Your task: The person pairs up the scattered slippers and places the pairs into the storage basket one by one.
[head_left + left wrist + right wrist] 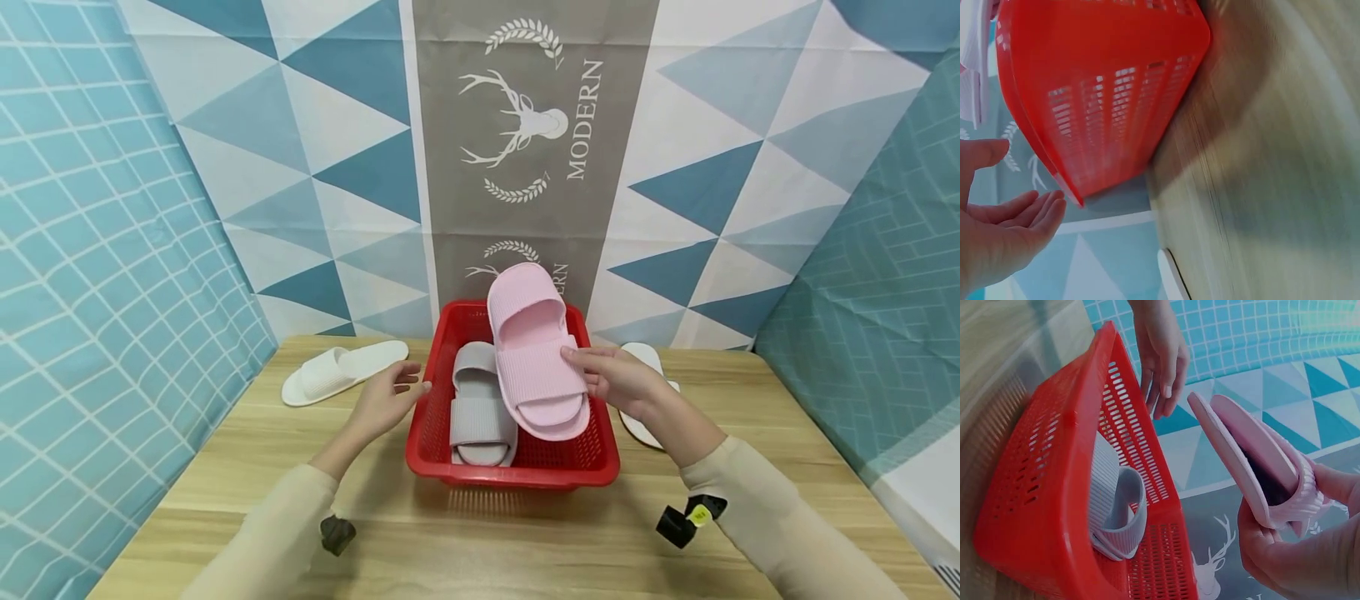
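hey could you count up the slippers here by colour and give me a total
Pink slippers: 2, nested together in the right hand
Grey slippers: 2, nested in the red basket
White slippers: 2, one on each side of the basket
Total: 6

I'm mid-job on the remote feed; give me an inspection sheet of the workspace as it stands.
Surface: wood-grain table, bearing the red plastic basket.
Job's things: pink slippers held above the basket; grey slippers inside it.
Clutter: one white slipper on the table left of the basket; another at right, partly hidden by the right arm.
Grippers: right hand grips the pink slippers; left hand holds nothing, beside the basket's left rim, contact unclear.
Cables: nothing seen.
Surroundings: blue tile-patterned wall at left; deer-print panel behind.
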Demonstrator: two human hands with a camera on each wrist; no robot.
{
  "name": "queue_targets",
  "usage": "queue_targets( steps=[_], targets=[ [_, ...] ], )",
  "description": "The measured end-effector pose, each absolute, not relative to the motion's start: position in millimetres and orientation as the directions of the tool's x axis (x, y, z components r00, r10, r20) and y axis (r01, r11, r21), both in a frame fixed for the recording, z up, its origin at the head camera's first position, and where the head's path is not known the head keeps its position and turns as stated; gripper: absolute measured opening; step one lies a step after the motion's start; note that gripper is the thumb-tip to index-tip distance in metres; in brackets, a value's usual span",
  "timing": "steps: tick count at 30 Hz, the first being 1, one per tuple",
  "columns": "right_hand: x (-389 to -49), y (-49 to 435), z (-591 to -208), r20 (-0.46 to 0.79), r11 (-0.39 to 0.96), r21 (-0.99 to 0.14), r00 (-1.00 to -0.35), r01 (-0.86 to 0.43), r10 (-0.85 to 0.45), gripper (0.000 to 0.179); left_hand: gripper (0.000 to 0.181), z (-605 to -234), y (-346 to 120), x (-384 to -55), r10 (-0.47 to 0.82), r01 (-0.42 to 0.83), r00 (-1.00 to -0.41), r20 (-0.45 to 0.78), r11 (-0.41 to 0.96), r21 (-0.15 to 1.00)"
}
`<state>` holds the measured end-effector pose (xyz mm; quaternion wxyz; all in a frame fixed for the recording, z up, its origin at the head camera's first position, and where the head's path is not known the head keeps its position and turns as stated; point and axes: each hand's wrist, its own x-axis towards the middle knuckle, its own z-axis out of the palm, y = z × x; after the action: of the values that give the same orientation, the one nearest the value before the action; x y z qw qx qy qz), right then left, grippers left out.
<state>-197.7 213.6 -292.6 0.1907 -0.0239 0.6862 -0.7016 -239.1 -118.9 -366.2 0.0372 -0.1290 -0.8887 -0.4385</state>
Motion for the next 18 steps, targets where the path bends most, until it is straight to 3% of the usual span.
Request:
queue_targets(
  steps=[11,18],
  targets=[
    [-221,210,-289,-0.295,-0.015,-0.949,-0.903,0.316,-0.312,0.032,0.046,-368,-116,-266,0.178,0.18,-0.98,0.088,0.614,0.769],
    [-235,210,-287,-0.338,0.013,-0.936,-0.886,0.352,-0.317,0.053,0.041,-368,-116,-275,0.191,0.17,-0.979,0.07,0.578,0.798]
  ],
)
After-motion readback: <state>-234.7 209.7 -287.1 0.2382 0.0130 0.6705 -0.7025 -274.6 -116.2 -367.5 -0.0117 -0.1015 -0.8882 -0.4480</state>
